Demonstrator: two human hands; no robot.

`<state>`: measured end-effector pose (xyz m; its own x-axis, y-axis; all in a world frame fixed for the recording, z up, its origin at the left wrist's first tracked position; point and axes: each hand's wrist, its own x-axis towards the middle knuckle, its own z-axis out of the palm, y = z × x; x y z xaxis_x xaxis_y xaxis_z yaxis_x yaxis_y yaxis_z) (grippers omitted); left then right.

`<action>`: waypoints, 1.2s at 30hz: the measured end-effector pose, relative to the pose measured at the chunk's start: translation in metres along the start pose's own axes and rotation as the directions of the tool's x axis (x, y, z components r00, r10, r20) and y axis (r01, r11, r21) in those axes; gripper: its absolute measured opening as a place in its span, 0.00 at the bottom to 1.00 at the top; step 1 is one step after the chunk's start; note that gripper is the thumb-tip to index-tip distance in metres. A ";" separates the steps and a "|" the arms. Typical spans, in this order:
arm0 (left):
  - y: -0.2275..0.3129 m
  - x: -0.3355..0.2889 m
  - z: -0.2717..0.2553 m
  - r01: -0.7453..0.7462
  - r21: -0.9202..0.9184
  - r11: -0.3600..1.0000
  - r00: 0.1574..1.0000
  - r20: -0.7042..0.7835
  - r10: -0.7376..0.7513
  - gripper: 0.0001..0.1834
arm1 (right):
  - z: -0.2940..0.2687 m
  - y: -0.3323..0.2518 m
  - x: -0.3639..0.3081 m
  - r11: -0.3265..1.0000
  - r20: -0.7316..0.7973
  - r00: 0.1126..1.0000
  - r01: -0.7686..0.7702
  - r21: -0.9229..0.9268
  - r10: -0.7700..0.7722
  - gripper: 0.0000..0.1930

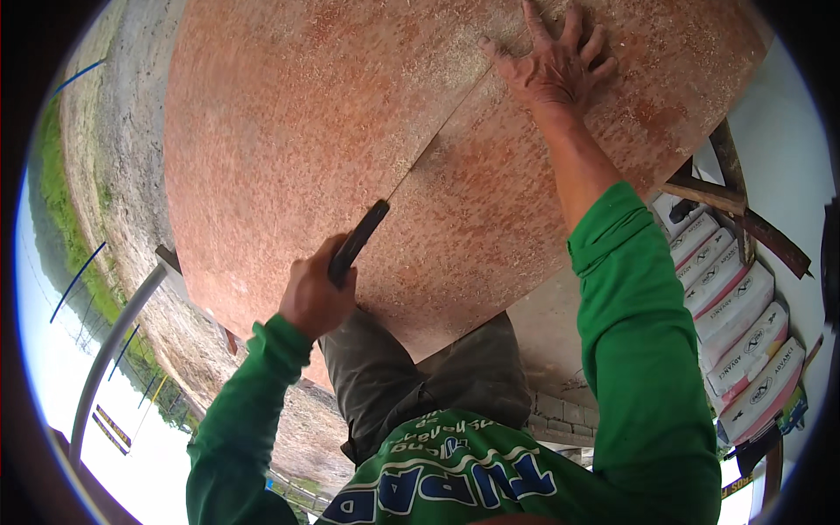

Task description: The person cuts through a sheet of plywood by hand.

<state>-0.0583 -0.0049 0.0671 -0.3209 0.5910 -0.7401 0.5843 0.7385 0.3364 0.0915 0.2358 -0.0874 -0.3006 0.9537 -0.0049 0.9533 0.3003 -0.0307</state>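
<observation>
A handsaw [359, 243] with a black handle is gripped in my left hand [317, 293], its fingers wrapped round the handle. The saw's thin blade shows nearly edge-on and runs away from me into a cut in a large reddish-brown wooden board [262, 157]. From the blade, a straight line continues toward the far edge, up beside my right hand [560, 74]. That hand lies flat on the board with its fingers spread and holds nothing. Pale sawdust is scattered over the surface, thickest along the line near the right hand.
My legs [446, 359] stand against the board's near edge. To the right, several stacked white sacks [744, 306] lie beside wooden beams [713, 192]. A grey curved pipe [114, 350] rises at the left, with rough ground [131, 149] and grass beyond.
</observation>
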 end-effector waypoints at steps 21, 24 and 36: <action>0.004 0.057 0.030 -0.117 -0.082 0.990 0.992 -0.062 0.112 0.17 | 0.022 0.002 0.009 0.996 -0.018 0.999 0.046 0.070 -0.045 0.41; -0.007 0.002 0.012 -0.017 -0.060 0.998 1.000 0.015 0.018 0.18 | 0.039 0.012 0.008 0.997 0.022 1.000 0.014 0.080 -0.016 0.41; -0.017 0.051 0.025 -0.121 -0.098 0.988 0.992 -0.058 0.115 0.18 | 0.020 -0.014 0.000 0.998 0.061 0.998 0.014 0.059 -0.018 0.41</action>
<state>-0.0658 0.0044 0.0093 -0.2942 0.6902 -0.6612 0.5426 0.6901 0.4789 0.0778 0.2312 -0.1065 -0.3189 0.9455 -0.0655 0.9456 0.3127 -0.0895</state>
